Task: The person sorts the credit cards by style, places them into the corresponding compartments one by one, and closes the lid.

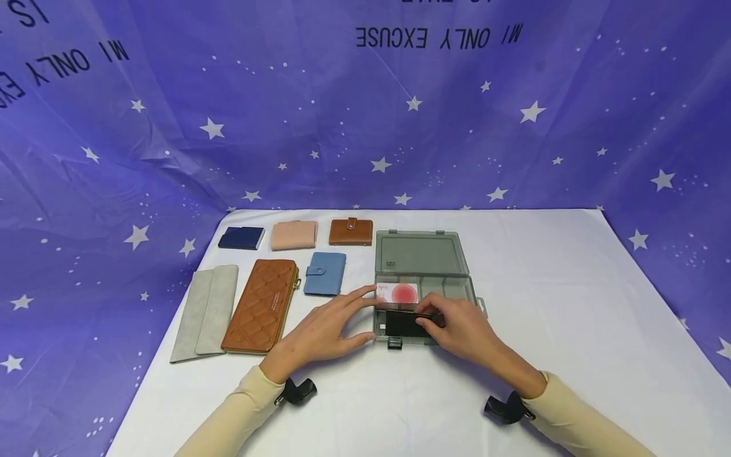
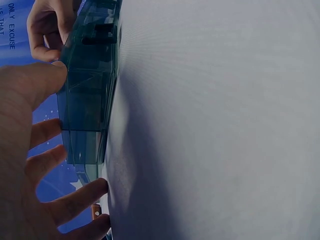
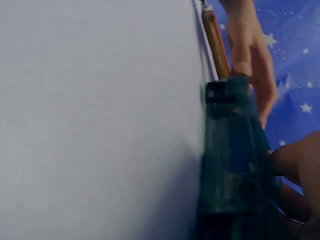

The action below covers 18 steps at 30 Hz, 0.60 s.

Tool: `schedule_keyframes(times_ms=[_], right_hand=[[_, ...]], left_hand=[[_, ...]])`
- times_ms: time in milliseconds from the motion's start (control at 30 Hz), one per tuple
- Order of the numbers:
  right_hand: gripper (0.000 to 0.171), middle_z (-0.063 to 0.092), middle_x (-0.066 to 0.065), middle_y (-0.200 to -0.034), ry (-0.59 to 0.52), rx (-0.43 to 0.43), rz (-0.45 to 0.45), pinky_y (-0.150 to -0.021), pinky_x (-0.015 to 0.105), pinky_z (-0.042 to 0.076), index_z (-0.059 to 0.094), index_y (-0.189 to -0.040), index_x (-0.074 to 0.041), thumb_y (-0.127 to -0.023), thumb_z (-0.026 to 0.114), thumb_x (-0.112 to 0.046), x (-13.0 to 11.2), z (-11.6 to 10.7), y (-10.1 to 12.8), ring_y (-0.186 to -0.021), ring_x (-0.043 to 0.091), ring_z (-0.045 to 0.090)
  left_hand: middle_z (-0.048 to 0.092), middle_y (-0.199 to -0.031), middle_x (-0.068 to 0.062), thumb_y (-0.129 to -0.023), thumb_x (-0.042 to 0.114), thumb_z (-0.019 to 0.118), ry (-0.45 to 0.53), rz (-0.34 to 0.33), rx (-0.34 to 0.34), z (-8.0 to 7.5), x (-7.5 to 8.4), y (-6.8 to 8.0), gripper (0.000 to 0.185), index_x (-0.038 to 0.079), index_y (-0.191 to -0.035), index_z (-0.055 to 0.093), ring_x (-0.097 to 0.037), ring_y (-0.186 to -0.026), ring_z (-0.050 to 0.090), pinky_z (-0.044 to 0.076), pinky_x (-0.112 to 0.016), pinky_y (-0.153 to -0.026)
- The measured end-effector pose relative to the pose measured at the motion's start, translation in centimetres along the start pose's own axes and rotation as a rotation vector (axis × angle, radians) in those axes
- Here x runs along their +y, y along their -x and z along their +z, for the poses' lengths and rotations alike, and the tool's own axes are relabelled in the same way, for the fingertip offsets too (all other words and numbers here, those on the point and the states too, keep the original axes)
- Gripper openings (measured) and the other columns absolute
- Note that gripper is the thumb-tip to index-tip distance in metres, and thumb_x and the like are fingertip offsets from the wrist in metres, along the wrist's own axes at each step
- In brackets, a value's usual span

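Observation:
A translucent grey-green plastic box (image 1: 424, 254) lies with its lid open on the white cloth. In it sit a white card with a red disc (image 1: 398, 292) and a black card (image 1: 401, 324). My right hand (image 1: 429, 315) pinches the black card's upper edge over the front compartment. My left hand (image 1: 356, 315) rests with straight fingers against the box's left end, index finger by the white card, thumb at the front corner. The left wrist view shows the box (image 2: 90, 95) edge-on, with my thumb (image 2: 37, 82) touching it. In the right wrist view the box (image 3: 232, 160) looks blurred.
Left of the box lie several wallets: navy (image 1: 241, 238), pink (image 1: 294, 235), brown snap (image 1: 351, 231), blue (image 1: 325, 273), a long quilted brown one (image 1: 261, 304) and a long grey one (image 1: 204, 312). A starry purple backdrop surrounds the white table (image 1: 571, 304).

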State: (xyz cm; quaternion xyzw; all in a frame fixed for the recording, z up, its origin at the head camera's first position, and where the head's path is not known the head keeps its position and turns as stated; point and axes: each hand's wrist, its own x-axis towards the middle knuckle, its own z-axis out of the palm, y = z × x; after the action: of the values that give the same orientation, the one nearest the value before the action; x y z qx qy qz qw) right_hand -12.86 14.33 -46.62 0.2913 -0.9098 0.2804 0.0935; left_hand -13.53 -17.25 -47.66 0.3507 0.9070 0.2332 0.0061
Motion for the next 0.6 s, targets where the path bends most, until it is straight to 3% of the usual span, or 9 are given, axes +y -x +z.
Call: schedule_keyframes(times_ms=[167, 267, 367, 467, 500, 600], right_hand=[[0.021, 0.08, -0.01, -0.099, 0.15, 0.044, -0.09, -0.064, 0.032, 0.058, 0.079, -0.107, -0.024, -0.089, 0.09, -0.022, -0.2, 0.7, -0.1, -0.087, 0.011, 0.077], [0.018, 0.079, -0.007, -0.098, 0.229, 0.052, -0.128, -0.059, 0.033, 0.057, 0.083, -0.108, -0.025, -0.091, 0.089, -0.025, -0.3, 0.6, -0.2, -0.082, 0.013, 0.076], [0.022, 0.077, -0.005, -0.095, 0.348, 0.038, -0.169, -0.053, 0.033, 0.055, 0.085, -0.112, -0.026, -0.091, 0.089, -0.025, -0.7, 0.6, -0.2, -0.078, 0.015, 0.074], [0.029, 0.077, -0.003, -0.095, 0.486, 0.004, -0.207, -0.052, 0.034, 0.056, 0.084, -0.117, -0.027, -0.088, 0.09, -0.021, -1.5, 0.5, 0.0, -0.081, 0.018, 0.072], [0.031, 0.077, -0.002, -0.095, 0.528, -0.009, -0.215, -0.052, 0.034, 0.056, 0.084, -0.117, -0.027, -0.087, 0.09, -0.019, -1.7, 0.5, 0.0, -0.081, 0.019, 0.072], [0.034, 0.078, 0.0, -0.094, 0.599, -0.04, -0.227, -0.049, 0.033, 0.055, 0.084, -0.117, -0.026, -0.086, 0.089, -0.015, -2.4, 0.4, 0.0, -0.078, 0.02, 0.069]], left_hand=[[0.034, -0.174, 0.009, -0.103, 0.052, 0.069, 0.005, 0.009, 0.007, -0.1, 0.1, -0.1, 0.061, 0.03, -0.158, 0.054, -0.027, -0.15, 0.05, 0.052, -0.054, -0.111], [0.035, -0.174, 0.008, -0.103, 0.05, 0.07, 0.003, 0.014, 0.009, -0.3, 0.2, -0.1, 0.061, 0.029, -0.158, 0.053, -0.027, -0.147, 0.053, 0.053, -0.053, -0.109], [0.031, -0.174, 0.002, -0.102, 0.05, 0.072, 0.009, -0.006, -0.005, -0.5, 0.3, -0.1, 0.061, 0.031, -0.157, 0.054, -0.023, -0.121, 0.069, 0.061, -0.043, -0.088], [0.032, -0.17, -0.004, -0.102, 0.048, 0.073, 0.025, -0.03, -0.043, -1.0, 0.7, -0.2, 0.06, 0.03, -0.156, 0.054, -0.018, -0.1, 0.07, 0.06, -0.036, -0.074], [0.035, -0.168, -0.006, -0.102, 0.047, 0.073, 0.035, -0.038, -0.063, -1.2, 0.9, -0.3, 0.06, 0.029, -0.156, 0.054, -0.018, -0.099, 0.07, 0.06, -0.036, -0.074], [0.049, -0.157, -0.006, -0.102, 0.043, 0.074, 0.041, -0.031, -0.112, -2.1, 1.5, -0.8, 0.058, 0.021, -0.153, 0.056, -0.022, -0.115, 0.069, 0.061, -0.042, -0.09]])
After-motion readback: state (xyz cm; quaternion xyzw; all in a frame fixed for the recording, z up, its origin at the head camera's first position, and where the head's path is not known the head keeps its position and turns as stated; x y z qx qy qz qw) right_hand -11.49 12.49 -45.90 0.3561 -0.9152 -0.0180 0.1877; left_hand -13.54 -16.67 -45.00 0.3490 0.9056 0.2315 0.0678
